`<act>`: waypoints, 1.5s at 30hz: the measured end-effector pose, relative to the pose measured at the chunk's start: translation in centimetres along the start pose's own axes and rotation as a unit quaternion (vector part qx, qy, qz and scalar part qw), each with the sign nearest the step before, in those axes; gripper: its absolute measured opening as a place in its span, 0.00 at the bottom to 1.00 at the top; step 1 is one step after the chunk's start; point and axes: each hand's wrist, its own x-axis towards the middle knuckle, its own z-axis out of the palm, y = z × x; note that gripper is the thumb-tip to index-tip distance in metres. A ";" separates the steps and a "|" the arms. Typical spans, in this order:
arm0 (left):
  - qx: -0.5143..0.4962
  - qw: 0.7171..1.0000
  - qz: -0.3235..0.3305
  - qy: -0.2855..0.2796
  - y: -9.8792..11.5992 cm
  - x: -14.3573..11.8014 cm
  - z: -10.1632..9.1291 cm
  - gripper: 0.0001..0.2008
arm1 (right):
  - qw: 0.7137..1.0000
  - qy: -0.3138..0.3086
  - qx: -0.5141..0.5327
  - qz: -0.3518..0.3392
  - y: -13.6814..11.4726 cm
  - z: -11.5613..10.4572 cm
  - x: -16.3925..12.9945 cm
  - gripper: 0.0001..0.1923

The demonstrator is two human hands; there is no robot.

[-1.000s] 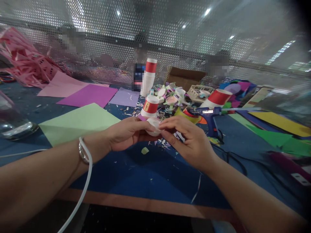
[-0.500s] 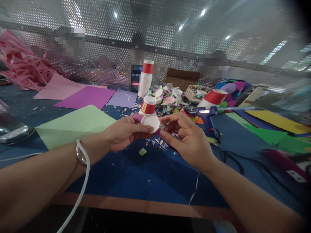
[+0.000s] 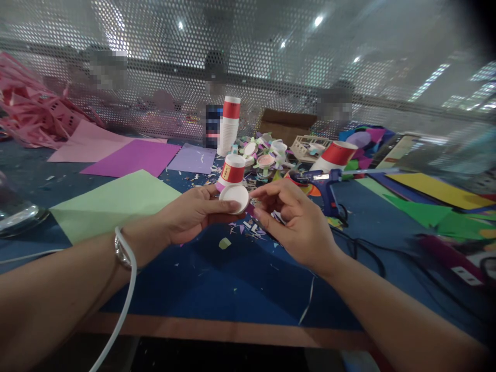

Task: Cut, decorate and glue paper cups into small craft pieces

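I have a small white paper cup (image 3: 234, 198) in my left hand (image 3: 191, 212), held above the blue surface (image 3: 217, 279) with its round white bottom turned toward me. The left fingers (image 3: 222, 205) are clamped on the cup, thumb lying across its lower edge. A strip of purple paper (image 3: 251, 211) pokes out from under the cup on its right side. My right hand (image 3: 294, 222) is just beside the cup; its thumb and forefinger are pinched together at the cup's right edge, touching or nearly touching it, but I cannot tell whether they grip the purple strip or only the rim.

As for progress, I judge the cup to be mid-way: it has no red band and no visible trimmings apart from the purple piece, while a cluster of finished decorated cups (image 3: 267, 154) lies farther back. So fixing and decorating appears to remain.

Just behind the cup stands a red-banded cup (image 3: 231, 171) upside down, and beyond it a tall stack of cups (image 3: 228, 126). To the right, a blue glue gun (image 3: 323, 181) rests on the surface with its black cord (image 3: 364, 248) trailing toward me. Paper scraps (image 3: 248, 227) are strewn beneath my hands. A light green sheet (image 3: 112, 204) lies to the left, with purple and pink sheets (image 3: 132, 157) behind it.
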 end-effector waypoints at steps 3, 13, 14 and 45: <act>0.001 1.000 0.012 -0.003 -0.1 -0.2 0.4 0.17 | 1.000 0.000 0.009 0.010 0.1 0.1 0.0 0.12; -0.027 0.998 0.047 0.033 -0.3 -0.3 0.8 0.12 | 1.000 0.016 0.008 0.008 0.2 0.2 0.1 0.11; -0.024 0.998 0.041 0.029 -0.4 -0.3 0.8 0.12 | 1.000 0.017 0.011 0.008 0.3 0.2 0.1 0.11; 0.068 0.997 0.014 -0.028 -0.2 -1.1 1.0 0.10 | 0.939 -0.034 0.279 0.198 0.2 0.1 0.4 0.20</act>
